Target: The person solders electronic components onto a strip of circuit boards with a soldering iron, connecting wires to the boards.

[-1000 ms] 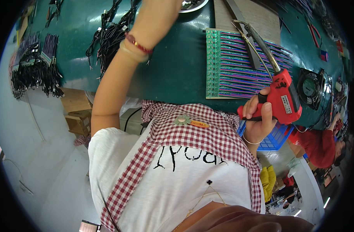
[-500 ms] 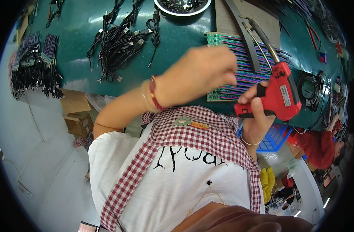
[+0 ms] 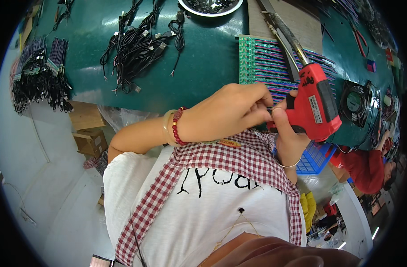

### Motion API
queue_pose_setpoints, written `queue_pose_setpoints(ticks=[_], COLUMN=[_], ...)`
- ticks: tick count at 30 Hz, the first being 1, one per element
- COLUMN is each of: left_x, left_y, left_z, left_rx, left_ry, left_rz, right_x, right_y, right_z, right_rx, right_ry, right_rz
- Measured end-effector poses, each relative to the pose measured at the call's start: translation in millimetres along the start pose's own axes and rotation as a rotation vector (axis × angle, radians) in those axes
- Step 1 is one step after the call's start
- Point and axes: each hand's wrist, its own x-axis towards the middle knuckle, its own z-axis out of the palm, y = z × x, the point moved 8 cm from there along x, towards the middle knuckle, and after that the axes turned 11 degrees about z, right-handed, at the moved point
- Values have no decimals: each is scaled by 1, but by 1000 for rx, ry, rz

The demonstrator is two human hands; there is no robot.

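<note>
Your right grip (image 3: 290,139) is wrapped round the handle of a red plastic soldering gun (image 3: 316,100), whose long metal barrel slants forward and leftward, above a row of small green circuit boards (image 3: 246,55) with thin multicoloured wires (image 3: 272,75). Those wires run left to right, boards at their left end. Your left grip (image 3: 232,111) has its fingers bunched beside your right thumb, near the handle's left end; whether it pinches anything, you cannot tell. Your right is nearer the gun's body. On the smooth green table (image 3: 208,62), tangled black cables (image 3: 141,53) lie forward-left; rightward, beyond a blue plastic basket (image 3: 312,159), sits a red-sleeved person (image 3: 365,171).
</note>
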Motion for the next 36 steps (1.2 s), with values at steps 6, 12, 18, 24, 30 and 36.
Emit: queue_pose_setpoints(ticks=[6, 12, 18, 24, 30, 36], left_x=[-1, -4, -2, -4, 6, 15], left_y=[0, -21, -25, -37, -89, -100], left_z=[-8, -6, -2, -15, -68, -68], left_rx=[79, -132, -61, -97, -141, -200], left_ry=[-72, -107, -95, -27, 55, -2], left_rz=[-41, -266, -205, -246, -429, -482], right_x=[-1, 0, 1, 4, -4, -12], right_y=[6, 12, 16, 14, 39, 59], right_z=[11, 10, 8, 5, -35, -48], right_rx=[-243, -126, -198, -126, 9, -9], right_ry=[-66, -68, -64, -72, -20, -17], right_rz=[-91, 18, -47, -97, 17, 47])
